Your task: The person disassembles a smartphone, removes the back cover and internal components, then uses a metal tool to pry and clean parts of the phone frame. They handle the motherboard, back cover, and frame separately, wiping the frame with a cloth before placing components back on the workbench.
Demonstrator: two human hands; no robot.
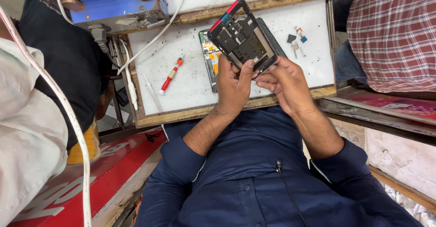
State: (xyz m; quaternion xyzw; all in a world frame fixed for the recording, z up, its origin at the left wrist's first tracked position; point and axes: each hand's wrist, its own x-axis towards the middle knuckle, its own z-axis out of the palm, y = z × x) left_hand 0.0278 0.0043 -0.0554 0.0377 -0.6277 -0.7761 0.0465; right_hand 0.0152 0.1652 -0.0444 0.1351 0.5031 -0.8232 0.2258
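Observation:
Both hands hold a black phone mid-frame (243,38) with red and blue trim at its top corner, tilted above the white work board (190,79). My left hand (234,84) grips its lower edge, thumb pressed on the inner face. My right hand (286,81) curls its fingers against the lower right corner. Under the frame lies the opened phone body (210,59), showing orange flex parts along its left side; most of it is hidden.
A red-and-white screwdriver (170,74) and a thin white pick (153,94) lie left of the phone. Small loose parts (297,38) sit at the right. A blue machine (113,2) with white cables stands at the back left. One person in plaid (395,31) sits right, another in white (27,131) left.

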